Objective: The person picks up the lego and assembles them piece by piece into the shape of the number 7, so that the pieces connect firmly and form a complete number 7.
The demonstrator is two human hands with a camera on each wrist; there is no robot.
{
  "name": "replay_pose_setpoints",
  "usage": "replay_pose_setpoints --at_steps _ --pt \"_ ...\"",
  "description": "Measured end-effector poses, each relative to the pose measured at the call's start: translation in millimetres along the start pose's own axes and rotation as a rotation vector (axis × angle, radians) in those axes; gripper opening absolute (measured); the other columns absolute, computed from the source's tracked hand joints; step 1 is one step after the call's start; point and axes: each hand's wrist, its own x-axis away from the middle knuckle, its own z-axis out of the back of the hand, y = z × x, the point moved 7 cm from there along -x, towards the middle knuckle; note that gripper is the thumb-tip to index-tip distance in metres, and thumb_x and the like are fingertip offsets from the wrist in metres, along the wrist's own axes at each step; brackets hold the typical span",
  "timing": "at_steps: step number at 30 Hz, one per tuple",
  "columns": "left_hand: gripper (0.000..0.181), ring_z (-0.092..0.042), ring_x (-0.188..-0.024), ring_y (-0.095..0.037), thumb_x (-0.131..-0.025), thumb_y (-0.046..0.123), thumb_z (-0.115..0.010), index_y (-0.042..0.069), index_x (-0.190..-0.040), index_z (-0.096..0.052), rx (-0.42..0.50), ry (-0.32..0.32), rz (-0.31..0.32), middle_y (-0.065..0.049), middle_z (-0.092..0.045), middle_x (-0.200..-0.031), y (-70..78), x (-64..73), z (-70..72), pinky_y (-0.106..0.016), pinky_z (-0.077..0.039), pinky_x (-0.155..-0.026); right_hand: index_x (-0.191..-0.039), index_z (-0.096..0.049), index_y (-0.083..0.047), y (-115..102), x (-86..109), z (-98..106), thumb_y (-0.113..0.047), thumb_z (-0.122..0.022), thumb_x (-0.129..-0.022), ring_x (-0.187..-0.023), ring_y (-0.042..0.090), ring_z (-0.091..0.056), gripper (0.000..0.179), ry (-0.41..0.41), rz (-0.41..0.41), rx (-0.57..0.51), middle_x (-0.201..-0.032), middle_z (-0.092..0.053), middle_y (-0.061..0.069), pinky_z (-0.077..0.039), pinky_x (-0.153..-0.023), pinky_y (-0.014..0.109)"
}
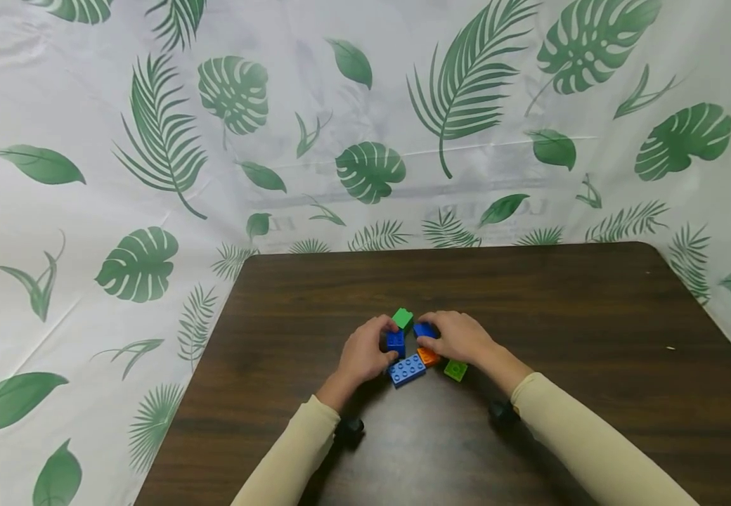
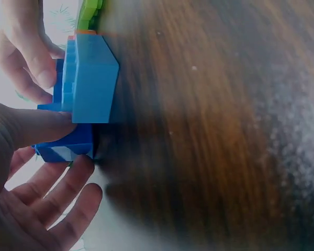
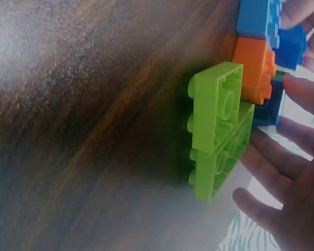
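My left hand (image 1: pixel 365 351) pinches a dark blue toy building brick (image 1: pixel 395 341) between thumb and fingers. Opposite it, my right hand (image 1: pixel 463 337) has its thumb and fingers round another dark blue brick (image 1: pixel 424 330). Nearest me lies a lighter blue brick (image 1: pixel 407 370), studs up, overlapping the left-hand brick in the left wrist view. An orange brick (image 3: pixel 251 68) sits at its end, also studs up. In the right wrist view, lime green brickwork (image 3: pixel 217 107) rests with its hollow underside up. A bright green brick (image 1: pixel 403 318) stands just beyond both hands.
The bricks are clustered on a dark wood-grain table (image 1: pixel 315 295). Behind the table hangs a white curtain (image 1: pixel 302 70) printed with green leaves. A small pale speck (image 1: pixel 670 348) lies toward the table's right side.
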Motion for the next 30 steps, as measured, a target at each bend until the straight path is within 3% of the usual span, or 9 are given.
replay_pose_setpoints --at_steps 5,12,19,24,30 --pt "0.038 -0.058 -0.092 -0.018 -0.079 0.017 -0.083 0.021 -0.111 -0.062 0.043 -0.052 -0.013 -0.003 -0.066 -0.115 -1.6 -1.3 -4.8 -0.037 -0.051 -0.082 -0.127 -0.064 -0.010 4 1.5 4 -0.037 -0.070 -0.090 -0.102 0.028 -0.064 0.047 -0.004 -0.020 -0.036 -0.116 -0.068 0.008 -0.052 -0.090 0.050" --pt "0.037 -0.058 -0.088 -0.014 -0.082 0.025 -0.082 0.018 -0.116 -0.066 0.097 -0.065 -0.021 0.000 -0.064 -0.107 -7.0 -3.8 -6.1 -0.032 -0.051 -0.079 -0.125 -0.062 -0.013 8 1.0 12 -0.027 -0.071 -0.086 -0.092 0.025 -0.062 0.043 0.034 -0.065 -0.101 -0.111 -0.067 0.010 -0.055 -0.082 0.047" --pt "0.035 -0.057 -0.084 -0.012 -0.083 0.027 -0.081 0.016 -0.114 -0.071 0.140 -0.081 -0.020 0.003 -0.062 -0.097 -11.4 -5.0 -8.8 -0.029 -0.051 -0.075 -0.114 -0.061 -0.021 9 3.2 20 -0.031 -0.071 -0.079 -0.079 0.020 -0.056 0.037 0.165 -0.098 -0.063 -0.094 -0.064 0.001 -0.051 -0.070 0.040" --pt "0.036 -0.057 -0.083 -0.012 -0.082 0.027 -0.082 0.014 -0.113 -0.072 0.161 -0.083 -0.017 0.003 -0.062 -0.094 -15.6 -5.9 -12.1 -0.027 -0.051 -0.074 -0.112 -0.060 -0.019 -4 2.7 22 -0.022 -0.073 -0.081 -0.083 0.017 -0.058 0.034 0.211 -0.020 -0.238 -0.098 -0.065 -0.003 -0.052 -0.075 0.037" --pt "0.039 -0.058 -0.081 -0.011 -0.081 0.028 -0.083 0.009 -0.113 -0.071 0.160 -0.074 -0.006 0.002 -0.063 -0.093 -20.9 -6.1 -14.0 -0.025 -0.051 -0.071 -0.128 -0.060 -0.012 -29 0.9 18 -0.017 -0.073 -0.088 -0.098 0.019 -0.062 0.043 0.160 0.124 -0.331 -0.110 -0.068 0.000 -0.054 -0.086 0.041"
